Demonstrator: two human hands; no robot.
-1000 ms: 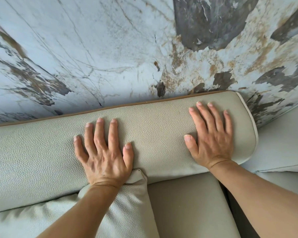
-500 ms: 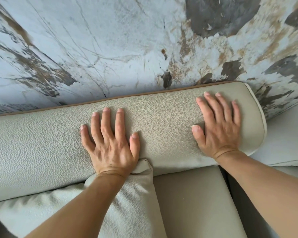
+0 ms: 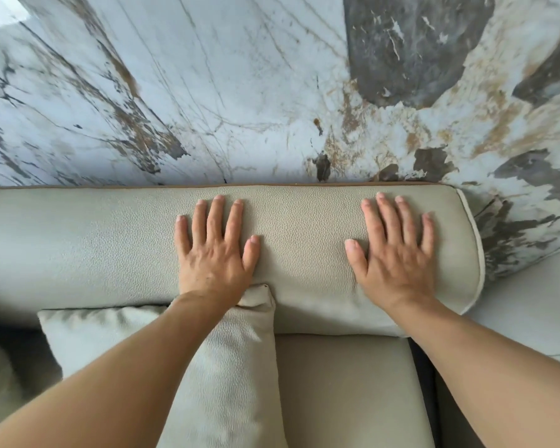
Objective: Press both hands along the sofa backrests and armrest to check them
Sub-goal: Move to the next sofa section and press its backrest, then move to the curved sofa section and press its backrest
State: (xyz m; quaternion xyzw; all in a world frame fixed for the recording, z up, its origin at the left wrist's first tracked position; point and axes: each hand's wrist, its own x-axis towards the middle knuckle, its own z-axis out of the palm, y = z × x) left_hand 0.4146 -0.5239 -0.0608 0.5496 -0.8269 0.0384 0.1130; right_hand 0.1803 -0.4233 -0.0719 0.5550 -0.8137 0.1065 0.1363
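Note:
A pale grey-green leather sofa backrest (image 3: 304,240) runs across the middle of the view, with brown piping along its far edge. My left hand (image 3: 215,253) lies flat on it near the centre, fingers spread, palm down. My right hand (image 3: 395,253) lies flat on the backrest close to its rounded right end, fingers also spread. Neither hand holds anything. The seat cushion (image 3: 343,389) shows below, between my forearms.
A loose throw pillow (image 3: 227,367) in the same leather leans against the backrest under my left wrist. A marble-patterned wall (image 3: 240,92) rises right behind the sofa. Past the backrest's right end lies a pale surface (image 3: 530,302).
The view has swung so the backrest now lies level, and more of its left stretch and the pillow shows. Both hands stay flat on the backrest at about the same spots.

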